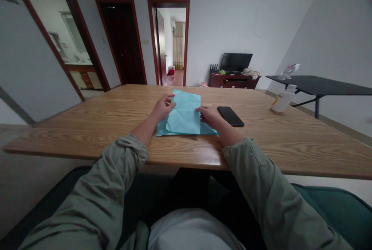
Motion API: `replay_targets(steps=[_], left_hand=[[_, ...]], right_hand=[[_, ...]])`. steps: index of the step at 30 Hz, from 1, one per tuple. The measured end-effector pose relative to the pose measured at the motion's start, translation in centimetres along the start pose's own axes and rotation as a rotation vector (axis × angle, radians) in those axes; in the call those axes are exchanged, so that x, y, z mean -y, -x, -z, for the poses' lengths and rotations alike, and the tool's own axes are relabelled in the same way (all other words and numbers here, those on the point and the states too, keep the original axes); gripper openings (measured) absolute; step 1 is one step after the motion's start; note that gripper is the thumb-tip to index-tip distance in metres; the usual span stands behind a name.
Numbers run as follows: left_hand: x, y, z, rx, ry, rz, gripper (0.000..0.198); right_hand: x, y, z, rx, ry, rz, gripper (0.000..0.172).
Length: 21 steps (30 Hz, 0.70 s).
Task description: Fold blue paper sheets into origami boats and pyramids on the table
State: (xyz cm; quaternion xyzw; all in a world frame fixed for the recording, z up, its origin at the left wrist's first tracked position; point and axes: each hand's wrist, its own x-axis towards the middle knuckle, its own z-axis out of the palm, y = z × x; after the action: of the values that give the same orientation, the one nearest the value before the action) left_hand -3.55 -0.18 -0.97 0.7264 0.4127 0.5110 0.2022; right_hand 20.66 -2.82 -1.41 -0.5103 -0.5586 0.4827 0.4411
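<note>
A light blue folded sheet [185,112], paper or thin cloth, stands slightly raised near the middle of the wooden table, creases across its face. Another light blue layer [208,129] lies flat beneath it and sticks out at the lower right and left. At the upper sheet's left edge, my left hand [164,106] pinches it between thumb and fingers. My right hand [209,115] grips the right edge, some fingertips hidden behind the sheet. Just right of that hand a black phone [230,116] lies on the table.
The wooden table [116,114] spans the view in front of me. A translucent white bottle [283,99] stands on its right side. Beyond it is a black folding table [325,84] with a clear plastic item on top. A TV [236,62] sits on a cabinet at the back.
</note>
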Motion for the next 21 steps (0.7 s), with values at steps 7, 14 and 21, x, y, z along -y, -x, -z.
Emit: replay_targets(steps=[7, 14, 21], left_hand=[[0.5, -0.2, -0.9, -0.008, 0.191, 0.239, 0.099], [0.2, 0.6, -0.9, 0.209, 0.465, 0.469, 0.071], [-0.1, 0.4, -0.7, 0.164, 0.612, 0.429, 0.061]], right_hand=[[-0.1, 0.3, -0.4, 0.065, -0.158, 0.059, 0.032], [0.3, 0.7, -0.3, 0.038, -0.041, 0.102, 0.037], [0.3, 0.8, -0.2, 0.041, -0.073, 0.064, 0.037]])
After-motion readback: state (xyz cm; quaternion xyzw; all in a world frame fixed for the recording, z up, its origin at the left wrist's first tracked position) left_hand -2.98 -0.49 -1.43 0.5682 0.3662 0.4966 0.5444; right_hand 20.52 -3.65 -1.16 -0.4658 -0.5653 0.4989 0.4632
